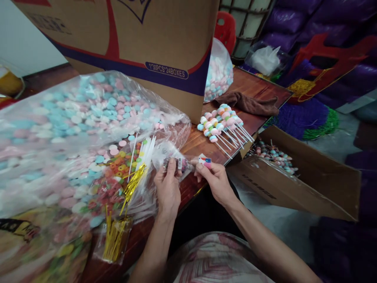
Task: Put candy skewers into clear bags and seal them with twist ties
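My left hand is closed around a small clear plastic packet, printed with a barcode label and showing dark and purplish parts. My right hand pinches the packet's right end between thumb and fingers. A small white, blue, red and pink patch shows at the right fingertips; what it is I cannot make out. Left of my hands lie white sticks and gold twist ties. Beyond my hands, candy skewers of pastel pieces on white sticks lie grouped on the table.
A large clear bag of pastel candies covers the table's left side. Behind it stands a tall cardboard carton. A brown cloth lies near the far edge. To the right, an open cardboard box holds wrapped skewers.
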`<state>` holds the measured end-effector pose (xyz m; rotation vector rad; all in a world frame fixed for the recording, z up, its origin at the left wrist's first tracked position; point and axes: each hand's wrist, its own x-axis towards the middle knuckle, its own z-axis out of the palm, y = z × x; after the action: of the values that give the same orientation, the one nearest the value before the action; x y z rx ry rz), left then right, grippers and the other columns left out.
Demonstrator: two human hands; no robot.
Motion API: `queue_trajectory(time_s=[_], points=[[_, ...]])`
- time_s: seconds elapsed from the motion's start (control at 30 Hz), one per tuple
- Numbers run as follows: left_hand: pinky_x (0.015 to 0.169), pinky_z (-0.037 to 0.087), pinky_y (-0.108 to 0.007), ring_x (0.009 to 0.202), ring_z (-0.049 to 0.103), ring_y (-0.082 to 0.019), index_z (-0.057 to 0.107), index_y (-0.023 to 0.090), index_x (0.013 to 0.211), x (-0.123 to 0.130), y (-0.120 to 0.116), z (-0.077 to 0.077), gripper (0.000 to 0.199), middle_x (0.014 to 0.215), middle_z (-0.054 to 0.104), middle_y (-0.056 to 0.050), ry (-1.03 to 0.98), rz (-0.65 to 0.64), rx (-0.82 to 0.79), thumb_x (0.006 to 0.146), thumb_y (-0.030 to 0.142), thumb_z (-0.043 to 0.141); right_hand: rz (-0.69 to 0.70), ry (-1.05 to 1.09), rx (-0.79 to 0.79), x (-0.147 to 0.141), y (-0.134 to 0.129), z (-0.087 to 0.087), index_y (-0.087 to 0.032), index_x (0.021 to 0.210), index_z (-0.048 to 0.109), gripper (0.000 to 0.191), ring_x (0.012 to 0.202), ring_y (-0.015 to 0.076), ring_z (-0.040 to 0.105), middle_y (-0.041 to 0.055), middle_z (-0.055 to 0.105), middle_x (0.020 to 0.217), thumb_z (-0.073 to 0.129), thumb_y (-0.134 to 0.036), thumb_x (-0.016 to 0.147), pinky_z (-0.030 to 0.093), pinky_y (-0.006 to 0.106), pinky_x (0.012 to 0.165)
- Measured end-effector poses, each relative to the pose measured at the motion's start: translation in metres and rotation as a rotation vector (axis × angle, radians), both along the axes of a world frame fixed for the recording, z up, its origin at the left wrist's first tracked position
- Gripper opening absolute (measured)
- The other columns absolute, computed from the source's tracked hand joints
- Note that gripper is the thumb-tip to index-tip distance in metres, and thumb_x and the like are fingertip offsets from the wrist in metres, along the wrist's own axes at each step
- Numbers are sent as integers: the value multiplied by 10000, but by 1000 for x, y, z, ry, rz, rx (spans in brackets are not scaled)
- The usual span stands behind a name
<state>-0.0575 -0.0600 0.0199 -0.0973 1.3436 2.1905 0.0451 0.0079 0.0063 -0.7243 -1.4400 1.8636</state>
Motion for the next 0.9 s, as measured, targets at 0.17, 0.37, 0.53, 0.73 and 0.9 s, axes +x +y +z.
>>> queue_trajectory(time_s=[0.17, 0.37, 0.53, 0.73, 0.9], points=[[532, 394, -179, 574, 497, -52, 662, 137, 741, 2, 3, 0, 357, 675, 592, 37, 62, 41, -10, 614, 373, 897, 67, 69, -111, -3, -1, -1, -238, 1011, 804, 304, 604, 139, 526, 51, 705, 915, 698, -501, 902, 437, 263, 532], [555, 422, -199, 564, 487, -68, 616, 155, 697, 2, -1, -3, 400, 636, 559, 35, 120, 2, -11, 693, 495, 828, 84, 164, -274, -7, -3, 6, -228, 1018, 804, 323, 681, 165, 593, 73, 715, 944, 693, -509, 904, 454, 247, 529], [665, 495, -221, 643, 550, -86, 666, 160, 766, 10, -7, -4, 323, 719, 617, 11, 133, -127, 22, 711, 431, 833, 51, 195, -324, -11, -2, 8, -195, 942, 803, 356, 641, 163, 584, 66, 706, 832, 713, -535, 884, 447, 249, 510], [652, 508, -189, 649, 565, -73, 702, 149, 762, 2, -2, -6, 285, 757, 653, 8, 75, -89, -21, 645, 335, 884, -1, 114, -220, -15, -1, -3, -189, 890, 811, 444, 512, 130, 486, 36, 634, 635, 642, -599, 921, 394, 244, 482], [639, 528, -189, 684, 603, -88, 721, 145, 752, -2, 2, -5, 288, 810, 696, -14, 14, -131, -16, 607, 315, 903, -8, 68, -113, -15, 5, -1, -181, 823, 814, 468, 538, 132, 495, 43, 633, 646, 636, -602, 920, 394, 244, 501]])
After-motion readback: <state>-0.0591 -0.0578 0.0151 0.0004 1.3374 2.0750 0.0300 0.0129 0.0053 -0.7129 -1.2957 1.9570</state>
